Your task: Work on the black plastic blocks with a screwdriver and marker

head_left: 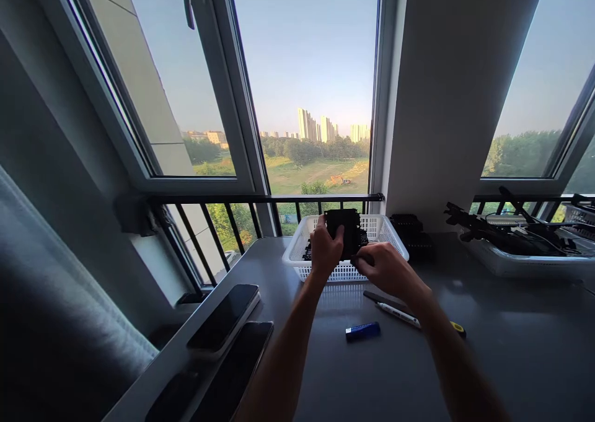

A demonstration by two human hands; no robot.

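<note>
Above the white plastic basket (294,254), the left hand (326,248) grips the flat black part (346,224) thumb-on-face, apparently to steady it, while the right hand (385,267) pinches at its lower edge, whether holding something separate I cannot tell.

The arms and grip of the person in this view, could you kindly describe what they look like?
The left grip and right grip are ungloved hands; the slim left forearm and right forearm show no sleeve, watch or bracelet. Any ring is too dim to tell.
</note>
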